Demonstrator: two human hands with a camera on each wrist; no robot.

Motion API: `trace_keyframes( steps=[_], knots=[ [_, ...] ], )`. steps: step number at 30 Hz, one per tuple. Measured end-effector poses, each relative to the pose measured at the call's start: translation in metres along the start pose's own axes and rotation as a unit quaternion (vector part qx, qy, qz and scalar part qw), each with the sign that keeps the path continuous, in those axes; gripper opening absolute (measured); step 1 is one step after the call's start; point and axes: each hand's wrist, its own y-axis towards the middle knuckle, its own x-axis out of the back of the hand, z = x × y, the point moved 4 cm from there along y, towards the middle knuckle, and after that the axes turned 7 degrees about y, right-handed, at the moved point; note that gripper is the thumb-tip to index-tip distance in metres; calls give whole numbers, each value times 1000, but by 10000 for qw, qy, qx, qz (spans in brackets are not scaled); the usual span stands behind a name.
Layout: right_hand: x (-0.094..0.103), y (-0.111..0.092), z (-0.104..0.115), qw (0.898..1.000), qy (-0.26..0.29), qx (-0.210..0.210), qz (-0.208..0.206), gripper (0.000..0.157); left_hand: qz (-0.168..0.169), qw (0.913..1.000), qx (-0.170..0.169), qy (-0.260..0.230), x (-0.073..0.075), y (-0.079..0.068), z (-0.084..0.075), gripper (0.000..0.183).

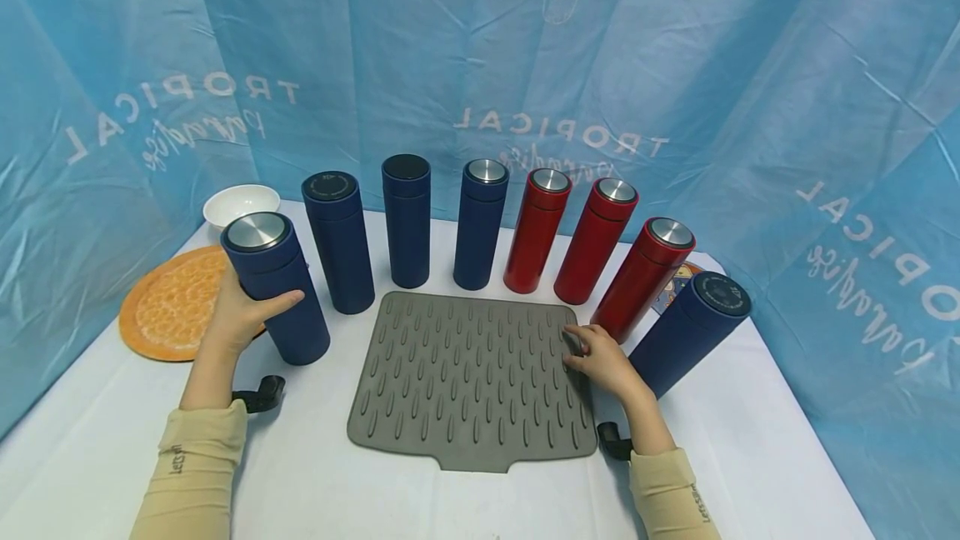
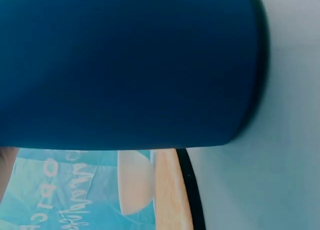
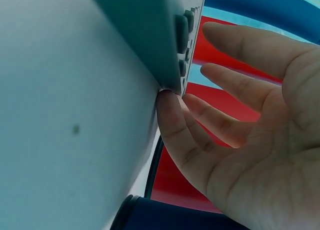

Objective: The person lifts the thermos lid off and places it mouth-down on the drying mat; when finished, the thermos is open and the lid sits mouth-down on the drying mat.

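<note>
At the left, my left hand [image 1: 238, 307] grips a dark blue thermos [image 1: 288, 307] with a silver lid. Its thumb lies across the front, and the other fingers are hidden behind. In the left wrist view the thermos [image 2: 130, 70] fills most of the picture; whether its base touches the table I cannot tell. A grey ridged drying mat [image 1: 472, 373] lies flat in the middle. Over its right edge is my right hand [image 1: 603, 358], fingers loosely bent and spread. In the right wrist view, fingertips of that hand [image 3: 260, 125] touch the mat's edge [image 3: 150, 40], without gripping it.
Several blue thermoses [image 1: 406, 223] and three red thermoses [image 1: 536, 232] stand in an arc behind the mat. Another blue thermos [image 1: 686, 332] is beside my right hand. A round wooden-looking board [image 1: 168, 307] and a white bowl [image 1: 242, 203] sit at the left. A blue curtain [image 1: 420, 48] encloses the table.
</note>
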Motion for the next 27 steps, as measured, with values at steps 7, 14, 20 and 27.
trace_keyframes(
  steps=[7, 14, 20, 27],
  knots=[
    [0, 0, 0, 10000, -5, 23, 15, 51, -315, 9992, 101, -225, 0, 0, 5, 83],
    [0, 0, -1, 10000, 0, 0, -4, 51, -360, 9990, -224, 152, -4, -1, -8, 87],
    [-1, 1, -2, 10000, -18, -61, 11, 51, -110, 9966, -712, 405, -16, -2, -30, 95],
    [-1, 1, -2, 10000, 15, -41, -25, 51, 335, 9937, -875, 617, -40, -1, -57, 94]
  ],
)
